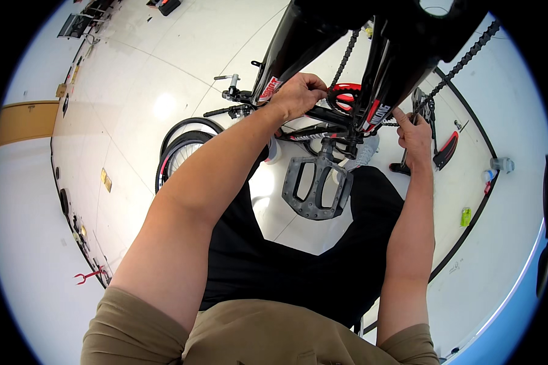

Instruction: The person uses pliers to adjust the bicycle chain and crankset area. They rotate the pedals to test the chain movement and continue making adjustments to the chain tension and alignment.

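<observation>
Lettered label [270, 89] (red, white) on frame [291, 44], near left hand [298, 95].

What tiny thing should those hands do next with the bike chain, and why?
Maybe the left hand should gently nudge the chain toward the red ring, because that hand's fingertips are right beside both. The right hand is across the bike frame. I can't tell whether the chain sits properly.
</observation>
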Demonstrator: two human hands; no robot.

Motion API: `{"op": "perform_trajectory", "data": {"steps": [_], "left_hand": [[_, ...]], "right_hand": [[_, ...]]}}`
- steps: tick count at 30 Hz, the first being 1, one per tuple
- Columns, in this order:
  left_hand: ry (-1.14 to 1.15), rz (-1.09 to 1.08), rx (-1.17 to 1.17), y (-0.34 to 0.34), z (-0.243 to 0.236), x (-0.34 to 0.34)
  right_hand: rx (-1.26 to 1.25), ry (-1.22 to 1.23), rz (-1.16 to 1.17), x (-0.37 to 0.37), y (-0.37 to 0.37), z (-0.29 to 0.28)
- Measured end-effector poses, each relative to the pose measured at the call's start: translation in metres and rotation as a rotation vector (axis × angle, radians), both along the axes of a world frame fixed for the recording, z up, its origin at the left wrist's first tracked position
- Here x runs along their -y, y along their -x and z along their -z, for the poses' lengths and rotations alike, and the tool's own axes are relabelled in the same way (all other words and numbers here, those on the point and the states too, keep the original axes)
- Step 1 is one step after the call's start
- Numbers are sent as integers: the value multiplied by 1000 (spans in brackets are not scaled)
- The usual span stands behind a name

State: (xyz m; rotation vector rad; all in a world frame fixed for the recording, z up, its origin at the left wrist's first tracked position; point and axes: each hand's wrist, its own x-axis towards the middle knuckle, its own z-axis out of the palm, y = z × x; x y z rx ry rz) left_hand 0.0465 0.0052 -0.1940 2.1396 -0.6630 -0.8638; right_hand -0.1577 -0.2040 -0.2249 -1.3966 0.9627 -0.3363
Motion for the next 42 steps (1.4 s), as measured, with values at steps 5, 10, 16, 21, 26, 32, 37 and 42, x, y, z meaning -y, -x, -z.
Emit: {"op": "perform_trajectory", "data": {"steps": [5, 10, 16, 21, 26, 32, 37, 42], "left_hand": [[8, 13, -16, -2, 0, 1], [-72, 61, 133, -2, -1, 2], [-18, 249, 437, -23, 57, 7], [-15, 196, 295, -57, 112, -12], [219, 87, -294, -25, 61, 6], [214, -35, -269, -1, 34, 19], [302, -15, -317, -14, 52, 12], [86, 327, 369, -57, 106, -8]], "right_hand": [[54, -33, 5, 3, 1, 8], [86, -80, 27, 3, 5, 7], [-119, 140, 143, 14, 16, 32], [-24, 74, 357, 17, 4, 40], [35, -15, 458, 25, 15, 38], [92, -86, 498, 28, 20, 30], [164, -194, 558, 27, 18, 25], [343, -310, 513, 32, 22, 20]]}}
